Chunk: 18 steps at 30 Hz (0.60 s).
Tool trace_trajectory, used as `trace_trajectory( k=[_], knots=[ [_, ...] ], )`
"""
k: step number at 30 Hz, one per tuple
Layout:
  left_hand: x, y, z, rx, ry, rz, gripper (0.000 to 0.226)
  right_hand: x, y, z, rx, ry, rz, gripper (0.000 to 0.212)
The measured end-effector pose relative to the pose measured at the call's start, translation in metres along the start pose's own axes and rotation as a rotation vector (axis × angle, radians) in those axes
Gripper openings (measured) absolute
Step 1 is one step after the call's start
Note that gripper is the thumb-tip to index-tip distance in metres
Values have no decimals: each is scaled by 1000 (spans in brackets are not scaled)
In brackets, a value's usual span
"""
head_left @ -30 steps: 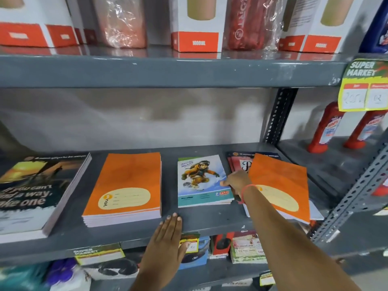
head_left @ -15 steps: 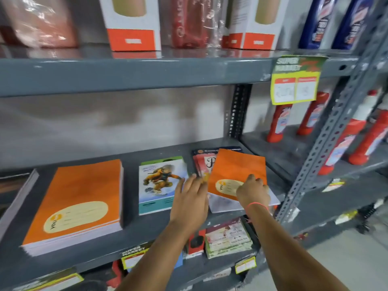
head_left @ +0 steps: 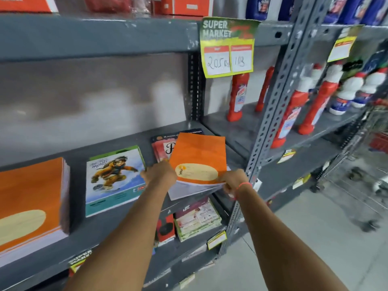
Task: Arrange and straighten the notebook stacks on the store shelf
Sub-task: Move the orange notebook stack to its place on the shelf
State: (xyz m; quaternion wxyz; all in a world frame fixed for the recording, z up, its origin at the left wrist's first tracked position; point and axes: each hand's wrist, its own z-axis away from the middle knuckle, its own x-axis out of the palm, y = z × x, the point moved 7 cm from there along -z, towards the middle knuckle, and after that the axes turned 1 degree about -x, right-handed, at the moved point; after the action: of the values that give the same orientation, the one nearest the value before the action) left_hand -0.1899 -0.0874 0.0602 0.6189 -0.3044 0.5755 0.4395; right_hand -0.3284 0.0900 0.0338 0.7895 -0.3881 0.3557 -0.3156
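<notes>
Both hands grip the near edge of the orange notebook (head_left: 198, 156): left hand (head_left: 160, 174) at its left corner, right hand (head_left: 233, 181) at its right. It sits skewed atop the red-covered stack (head_left: 162, 147) on the shelf (head_left: 130, 219), its long axis pointing away, toward the back wall.

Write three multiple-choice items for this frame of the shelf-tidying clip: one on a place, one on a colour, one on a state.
1. What lies directly left of the lifted notebooks?
A. snowboarder-cover stack
B. red bottles
C. price tag

2. What colour is the top cover held in both hands?
A. green
B. orange
C. black

3. How is the held bundle?
A. flat on the shelf
B. front edge raised, gripped at both lower corners
C. standing upright

Answers: 1 A, the snowboarder-cover stack sits beside it. 2 B, the top notebook is orange. 3 B, the left hand and right hand lift its near edge.
</notes>
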Motion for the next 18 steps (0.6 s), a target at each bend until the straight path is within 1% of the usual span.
trace_trajectory(
  k=[3, 6, 10, 11, 13, 16, 18],
  knots=[
    [-8, 2, -6, -39, -23, 186, 29, -8, -10, 3, -15, 42, 38, 29],
    [-23, -2, -4, -55, -24, 391, 11, -13, -27, 6, -69, 68, 37, 29],
    [-52, -26, 8, -54, 42, 525, 17, 1, -58, 14, -192, 40, 47, 33],
    [-61, -40, 13, -62, 62, 539, 14, 11, -66, 18, -223, 16, 53, 34],
    [-76, -67, 20, -84, 97, 575, 21, 33, -82, 26, -275, -31, 57, 31],
    [-97, -133, 39, -167, 192, 630, 31, 90, -103, 54, -358, -174, 77, 33],
    [-105, -176, 52, -193, 244, 625, 29, 127, -111, 78, -414, -242, 93, 34]
  ],
)
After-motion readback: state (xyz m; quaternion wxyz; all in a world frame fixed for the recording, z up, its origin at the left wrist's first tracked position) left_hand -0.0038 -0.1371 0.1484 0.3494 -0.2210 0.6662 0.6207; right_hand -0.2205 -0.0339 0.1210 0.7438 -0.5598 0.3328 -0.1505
